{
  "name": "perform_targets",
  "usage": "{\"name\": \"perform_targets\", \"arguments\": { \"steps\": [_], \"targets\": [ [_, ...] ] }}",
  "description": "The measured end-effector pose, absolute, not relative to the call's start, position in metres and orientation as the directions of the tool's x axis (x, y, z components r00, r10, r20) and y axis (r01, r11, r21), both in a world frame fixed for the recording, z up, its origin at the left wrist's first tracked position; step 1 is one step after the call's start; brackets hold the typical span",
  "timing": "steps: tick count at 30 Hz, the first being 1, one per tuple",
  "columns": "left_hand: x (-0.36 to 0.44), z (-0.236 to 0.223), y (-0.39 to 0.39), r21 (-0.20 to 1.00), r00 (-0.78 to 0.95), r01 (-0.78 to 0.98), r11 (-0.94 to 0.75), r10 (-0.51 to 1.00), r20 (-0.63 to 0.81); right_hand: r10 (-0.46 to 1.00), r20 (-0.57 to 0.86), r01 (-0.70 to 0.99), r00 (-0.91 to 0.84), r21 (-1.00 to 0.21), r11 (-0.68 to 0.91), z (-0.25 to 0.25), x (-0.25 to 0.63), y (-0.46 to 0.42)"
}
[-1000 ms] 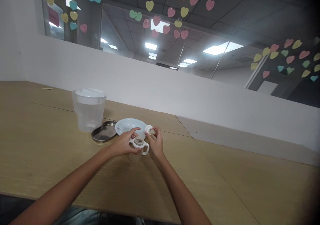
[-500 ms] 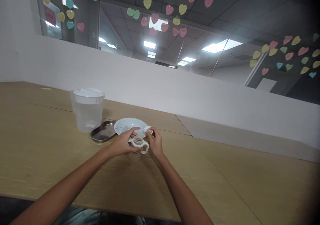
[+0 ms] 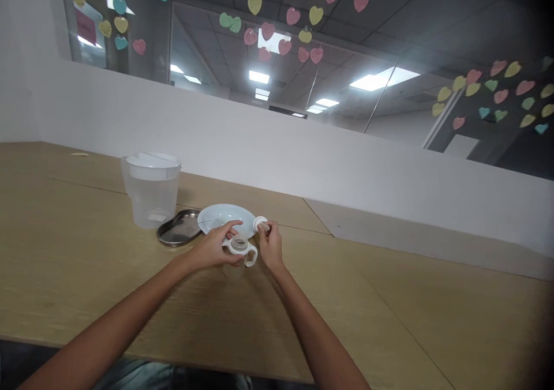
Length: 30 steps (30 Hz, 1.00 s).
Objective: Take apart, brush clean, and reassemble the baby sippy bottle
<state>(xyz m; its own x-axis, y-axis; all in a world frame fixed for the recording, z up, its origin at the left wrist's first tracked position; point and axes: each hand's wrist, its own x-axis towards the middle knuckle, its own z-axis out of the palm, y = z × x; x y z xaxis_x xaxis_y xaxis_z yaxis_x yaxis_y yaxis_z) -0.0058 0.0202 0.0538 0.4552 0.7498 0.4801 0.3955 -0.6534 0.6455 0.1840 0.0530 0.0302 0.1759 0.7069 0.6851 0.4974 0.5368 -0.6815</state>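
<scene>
My left hand is wrapped around a clear baby bottle with white side handles. The bottle stands upright on the table, its round mouth uncovered and facing up. To the right of it, my right hand pinches a white bottle cap, a ring with what looks like a clear nipple, partly hidden by the fingers. The cap is apart from the bottle, by the right rim of a pale blue bowl. The bowl sits just behind both hands.
A steel kidney dish lies left of the bowl. Behind it stands a clear plastic pitcher with a white lid. The wooden table meets a low white wall below a window with heart-shaped notes.
My right hand has shifted slightly to the right with the cap, away from the bottle, and tilted it. My left hand and the bottle have stayed in place.
</scene>
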Motion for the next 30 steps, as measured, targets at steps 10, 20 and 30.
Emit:
{"name": "perform_targets", "arguments": {
  "steps": [10, 20, 30],
  "targets": [
    [-0.0013, 0.051, 0.0208, 0.513, 0.489, 0.374, -0.773, 0.634, 0.599, 0.707, 0.688, 0.455, 0.165, -0.689, 0.564, 0.0328, 0.1813, 0.0516],
    [-0.007, 0.0448, 0.0238, 0.475, 0.518, 0.497, -0.727, 0.687, 0.51, 0.711, 0.687, 0.409, 0.149, -0.698, 0.588, 0.0353, 0.1815, 0.0513],
    [-0.0041, 0.0484, 0.0208, 0.335, 0.506, 0.535, -0.775, 0.612, 0.608, 0.755, 0.656, 0.468, 0.014, -0.671, 0.575, 0.0355, 0.1834, 0.05]
  ]
}}
